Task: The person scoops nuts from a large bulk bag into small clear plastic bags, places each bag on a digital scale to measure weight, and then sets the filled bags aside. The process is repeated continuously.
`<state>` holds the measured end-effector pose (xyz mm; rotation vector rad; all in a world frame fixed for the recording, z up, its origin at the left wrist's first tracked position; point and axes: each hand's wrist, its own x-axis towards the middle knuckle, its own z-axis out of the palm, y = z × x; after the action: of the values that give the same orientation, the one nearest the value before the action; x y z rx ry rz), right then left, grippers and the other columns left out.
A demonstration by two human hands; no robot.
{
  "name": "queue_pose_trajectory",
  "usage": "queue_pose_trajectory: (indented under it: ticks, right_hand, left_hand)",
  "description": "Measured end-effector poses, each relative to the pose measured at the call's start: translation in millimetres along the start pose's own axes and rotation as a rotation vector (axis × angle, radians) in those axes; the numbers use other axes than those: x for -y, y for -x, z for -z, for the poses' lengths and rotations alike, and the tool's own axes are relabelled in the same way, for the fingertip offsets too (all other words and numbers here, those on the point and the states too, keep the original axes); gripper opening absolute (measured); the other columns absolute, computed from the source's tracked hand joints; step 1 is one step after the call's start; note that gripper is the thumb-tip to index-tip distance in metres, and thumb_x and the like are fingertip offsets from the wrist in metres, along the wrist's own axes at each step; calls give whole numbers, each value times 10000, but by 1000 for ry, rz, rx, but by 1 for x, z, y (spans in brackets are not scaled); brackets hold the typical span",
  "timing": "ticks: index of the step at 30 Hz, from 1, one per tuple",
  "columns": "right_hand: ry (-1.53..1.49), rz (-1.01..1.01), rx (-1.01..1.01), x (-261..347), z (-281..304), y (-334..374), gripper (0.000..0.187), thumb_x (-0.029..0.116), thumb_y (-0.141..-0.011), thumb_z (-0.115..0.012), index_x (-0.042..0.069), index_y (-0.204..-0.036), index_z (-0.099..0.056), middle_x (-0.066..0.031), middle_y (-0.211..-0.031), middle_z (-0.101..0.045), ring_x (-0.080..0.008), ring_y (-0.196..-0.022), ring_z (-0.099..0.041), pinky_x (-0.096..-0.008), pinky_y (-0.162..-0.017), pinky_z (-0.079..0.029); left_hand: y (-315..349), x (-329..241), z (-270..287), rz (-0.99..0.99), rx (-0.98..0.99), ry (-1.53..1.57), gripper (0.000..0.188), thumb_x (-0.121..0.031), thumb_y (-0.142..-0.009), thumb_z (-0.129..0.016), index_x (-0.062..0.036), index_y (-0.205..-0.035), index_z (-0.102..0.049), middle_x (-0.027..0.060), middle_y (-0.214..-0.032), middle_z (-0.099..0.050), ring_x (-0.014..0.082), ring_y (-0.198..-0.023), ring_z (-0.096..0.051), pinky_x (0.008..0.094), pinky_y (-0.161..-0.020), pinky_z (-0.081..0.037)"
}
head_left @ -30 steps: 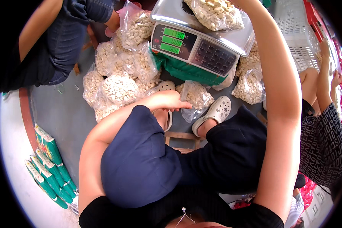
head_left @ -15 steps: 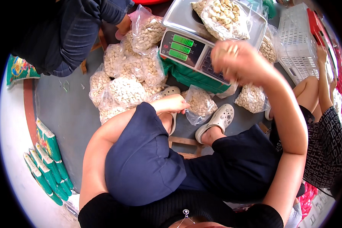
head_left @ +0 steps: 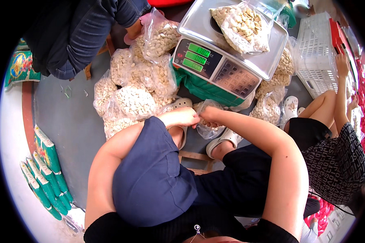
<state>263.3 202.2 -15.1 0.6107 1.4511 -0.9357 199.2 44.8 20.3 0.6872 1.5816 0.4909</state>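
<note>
"Clear bag of pale seeds (head_left: 209,130): how is it looking, and where is it resting?"

"It is sitting on the grey floor (head_left: 73,113), between the person's two cream clogs (head_left: 228,139). Its thin, glossy plastic is creasing, and flat, oval, off-white seeds are showing through. The right hand (head_left: 209,115) is covering part of it."

"What are both hands doing?"

"The left hand (head_left: 184,116) is curling its fingers beside the bag, and the right hand is meeting it there, fingertips close together. I cannot tell whether either is gripping anything, because the fingers are hiding it."

"Which textures are surrounding them?"

"Ahead, a smooth metal tray (head_left: 194,18) is topping an electronic scale (head_left: 215,62) with glowing green displays and square keys. A second bulging bag (head_left: 246,26) is lying on that tray, its loose plastic crumpling. Soft green material (head_left: 209,90) is folding beneath the scale. To the left, a heap of rounded, lumpy seed bags (head_left: 136,100) is resting; to the right, a rigid white crate (head_left: 318,52) is standing, its plastic walls perforated."
</note>
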Motion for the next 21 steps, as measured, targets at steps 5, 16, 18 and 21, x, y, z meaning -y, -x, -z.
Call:
queue_pose_trajectory:
  ticks: [5,16,18,21]
  right_hand:
    - [69,81,19,5,6,9,283,255,-896,-536,7,-931,-668,-120,-673,-598,-184,-389,-454,-323,-337,-309]
    - [-235,547,-272,82,79,260,390,417,-973,-526,76,-798,-597,21,-559,-470,-73,-440,-408,-238,-368,-293]
    - [-466,899,-594,81,109,285,385,375,-1010,-467,112,-738,-537,0,-557,-475,-76,-426,-409,-229,-344,-291]
    - [-786,1319,-670,96,146,290,429,401,-1028,-443,101,-722,-420,15,-577,-331,-86,-486,-367,-222,-367,-258]
  left_hand:
    - [-2,4,0,20,19,-45,309,-289,-837,-514,-116,-689,-724,80,-713,-671,240,-725,-641,383,-694,-476]
    - [18,-21,47,-43,130,-466,415,-453,-865,-606,-58,-787,-705,85,-670,-653,228,-616,-634,390,-591,-516]
    - [32,-50,67,-106,-36,-271,413,-454,-872,-614,-57,-849,-727,132,-781,-692,251,-716,-649,396,-681,-493]
    - [38,-81,78,-124,-42,-136,333,-388,-899,-610,-83,-842,-732,80,-756,-693,183,-699,-627,339,-648,-473]
